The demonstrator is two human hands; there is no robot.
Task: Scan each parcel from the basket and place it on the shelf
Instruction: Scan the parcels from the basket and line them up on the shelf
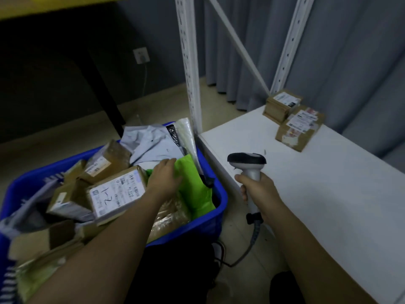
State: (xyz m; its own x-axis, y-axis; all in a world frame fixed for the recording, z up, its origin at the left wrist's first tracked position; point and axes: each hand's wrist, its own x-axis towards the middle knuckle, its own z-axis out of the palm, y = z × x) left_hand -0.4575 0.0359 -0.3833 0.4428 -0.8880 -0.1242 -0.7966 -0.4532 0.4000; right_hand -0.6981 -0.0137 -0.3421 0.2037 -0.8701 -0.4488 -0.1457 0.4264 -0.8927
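1. Blue basket (215, 212) stands on the floor just beside the shelf, heaped with parcels.
2. Green soft parcel (195, 189) lies at the basket's right end.
3. Brown box parcel (116, 194), label up with handwritten "1-2", lies tilted mid-basket.
4. White shelf (306, 183) carries two brown labelled parcels (299, 128) at its far edge, touching.
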